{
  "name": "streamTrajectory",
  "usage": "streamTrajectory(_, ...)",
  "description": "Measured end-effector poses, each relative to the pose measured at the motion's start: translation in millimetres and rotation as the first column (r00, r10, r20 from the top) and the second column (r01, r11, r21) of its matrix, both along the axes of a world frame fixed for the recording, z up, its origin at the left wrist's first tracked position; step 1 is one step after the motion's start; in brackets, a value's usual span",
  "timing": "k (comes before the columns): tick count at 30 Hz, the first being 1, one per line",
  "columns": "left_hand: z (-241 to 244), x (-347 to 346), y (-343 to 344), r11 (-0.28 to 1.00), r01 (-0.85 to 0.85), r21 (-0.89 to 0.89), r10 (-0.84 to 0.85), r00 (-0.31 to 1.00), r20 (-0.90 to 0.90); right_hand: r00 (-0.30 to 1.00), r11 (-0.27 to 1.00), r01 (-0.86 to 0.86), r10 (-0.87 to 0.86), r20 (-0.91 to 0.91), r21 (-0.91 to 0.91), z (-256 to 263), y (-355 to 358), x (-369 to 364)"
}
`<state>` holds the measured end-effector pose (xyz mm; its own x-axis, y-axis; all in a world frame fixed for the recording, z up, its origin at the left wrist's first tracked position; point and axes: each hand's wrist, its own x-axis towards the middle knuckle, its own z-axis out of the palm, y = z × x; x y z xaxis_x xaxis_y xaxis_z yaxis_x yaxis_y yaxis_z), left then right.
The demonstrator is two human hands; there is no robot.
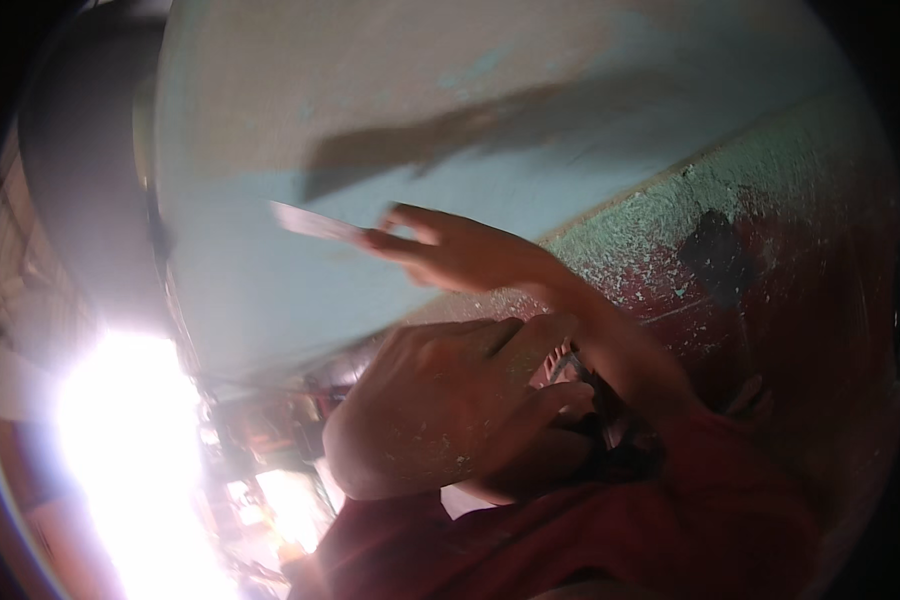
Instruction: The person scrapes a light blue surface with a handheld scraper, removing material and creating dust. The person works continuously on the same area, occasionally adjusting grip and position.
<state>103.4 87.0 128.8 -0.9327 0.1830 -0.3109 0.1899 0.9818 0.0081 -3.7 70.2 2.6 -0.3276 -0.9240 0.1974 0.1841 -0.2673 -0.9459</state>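
My right hand (450,251) reaches out to the left before a pale blue painted wall (240,300). Between its thumb and fingers it grips a thin, flat, whitish piece (315,223), blurred, perhaps a scraper blade or a folded sheet. From this view I cannot tell whether the piece touches the wall. Large and close to the camera is my left hand (450,397), its back towards me and dotted with pale specks. Its thumb and forefinger point right and stand apart, with nothing seen between them. The other fingers are hidden.
A dark red floor (802,300) strewn with pale green flakes meets the wall along a slanting edge. A dark patch (716,251) marks it. A shadow (420,139) crosses the wall. Glaring daylight (135,420) floods the left side, where blurred objects (270,431) stand.
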Motion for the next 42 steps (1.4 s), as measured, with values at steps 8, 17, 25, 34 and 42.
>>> streamTrajectory(8, -15, -43, 18, 0.941, 0.218, 0.258, -0.237, 0.971, 0.042, 0.935, 0.932, 0.35, -0.34, 0.105, -0.094, -73, 113, -22)
streamTrajectory(17, -29, -72, 54, 0.913, 0.303, 0.274, -0.254, 0.946, -0.201, 0.542, 0.497, 0.834, -0.819, 0.188, -0.239, -62, 119, -26)
streamTrajectory(25, -25, -61, 53, 0.965, 0.206, 0.162, -0.183, 0.972, -0.147, 0.277, 0.299, 0.936, -0.951, -0.136, -0.186, -82, 113, -24)
streamTrajectory(34, 4, -12, 15, 0.989, -0.126, 0.082, 0.113, 0.982, 0.152, 0.083, 0.171, 0.932, -0.959, -0.269, -0.32, -96, 74, -39)
streamTrajectory(42, 4, 15, -3, 0.996, -0.062, 0.07, 0.054, 0.993, 0.106, -0.354, -0.179, 0.795, -0.913, -0.204, -0.58, 7, 101, -105)
